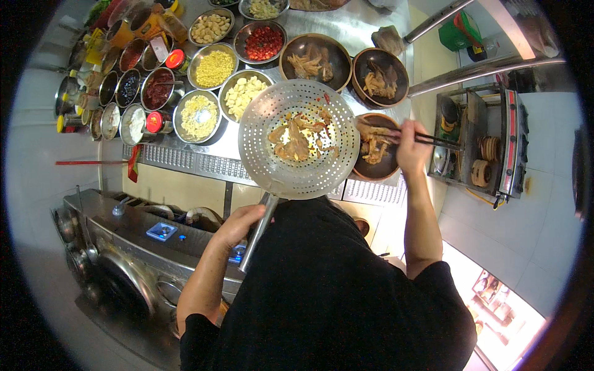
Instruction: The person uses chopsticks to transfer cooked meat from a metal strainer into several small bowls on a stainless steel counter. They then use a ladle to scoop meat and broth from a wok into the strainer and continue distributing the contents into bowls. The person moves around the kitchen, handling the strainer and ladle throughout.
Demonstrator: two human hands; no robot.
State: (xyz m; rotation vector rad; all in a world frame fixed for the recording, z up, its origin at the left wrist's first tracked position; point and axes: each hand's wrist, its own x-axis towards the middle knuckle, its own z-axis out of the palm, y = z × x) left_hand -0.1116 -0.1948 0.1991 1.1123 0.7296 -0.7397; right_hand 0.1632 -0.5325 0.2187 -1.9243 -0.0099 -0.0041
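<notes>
My left hand (241, 222) grips the metal handle of a large perforated strainer ladle (274, 99). Cooked meat pieces (294, 141) with bits of red chili and seasoning lie inside it. In my right hand (413, 148) are dark chopsticks (438, 140), pointing left towards a brown bowl (389, 167). A piece of meat (371, 131) is at their tips, over that bowl; whether it is pinched I cannot tell. More meat lies within the bowl. Behind it stand two similar brown bowls, a wide one (304, 45) and a smaller one (400, 76), both holding meat.
Metal bowls of garlic cloves (211, 28), chopped red chili (263, 42) and minced garlic (198, 117) crowd the steel counter's left. Red-lidded jars (158, 121) stand among them. A stove with a wok (116, 283) is at lower left. A gas burner unit (513, 139) stands right.
</notes>
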